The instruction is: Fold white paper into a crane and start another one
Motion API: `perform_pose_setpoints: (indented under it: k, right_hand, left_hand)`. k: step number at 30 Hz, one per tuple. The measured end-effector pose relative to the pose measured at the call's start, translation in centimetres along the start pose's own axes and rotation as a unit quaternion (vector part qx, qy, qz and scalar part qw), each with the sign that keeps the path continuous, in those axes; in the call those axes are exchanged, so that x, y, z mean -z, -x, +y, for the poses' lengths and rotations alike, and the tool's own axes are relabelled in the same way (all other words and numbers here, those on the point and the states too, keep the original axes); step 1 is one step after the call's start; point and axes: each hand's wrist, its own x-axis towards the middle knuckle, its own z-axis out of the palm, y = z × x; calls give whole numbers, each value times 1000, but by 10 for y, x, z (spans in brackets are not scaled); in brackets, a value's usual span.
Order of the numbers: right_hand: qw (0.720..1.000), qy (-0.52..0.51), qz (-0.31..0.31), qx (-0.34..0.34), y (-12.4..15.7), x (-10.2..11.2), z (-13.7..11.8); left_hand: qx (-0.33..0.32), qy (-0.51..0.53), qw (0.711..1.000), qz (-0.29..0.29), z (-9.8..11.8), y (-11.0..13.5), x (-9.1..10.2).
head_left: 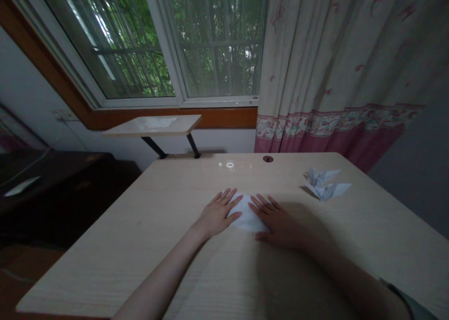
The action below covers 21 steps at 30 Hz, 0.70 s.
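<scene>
A white sheet of paper [248, 217] lies flat on the pale wooden desk [168, 245]. My left hand [219, 213] rests on its left side, palm down with the fingers spread. On the right side of the sheet lies my right hand [277, 221], also flat with fingers apart. Both hands cover parts of the paper's edges, so its full outline is hidden. Folded paper cranes [324, 184], white and touching one another, sit on the desk beyond my right hand.
A small raised shelf [182, 126] on black legs stands at the desk's back left, with something white and flat [156, 122] on it. A round cable hole [268, 159] is near the back edge. Behind are a window and a curtain [298, 76]. Dark furniture [52, 184] stands at left.
</scene>
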Motion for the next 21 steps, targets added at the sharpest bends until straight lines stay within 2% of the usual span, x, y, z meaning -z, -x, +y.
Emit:
perform_pose_setpoints:
  k: [6,13,21]
  right_hand:
    - [1000,-16,-2,1,-3,9,-9]
    - [997,-12,69,11,-1,10,-13]
    - [996,58,59,26,0,18,-27]
  left_hand:
    - [9,-21,999,28,5,3,0]
    - [-48,17,994,96,2,1,-1]
    - [-50,73,983,161,2,-1,-5]
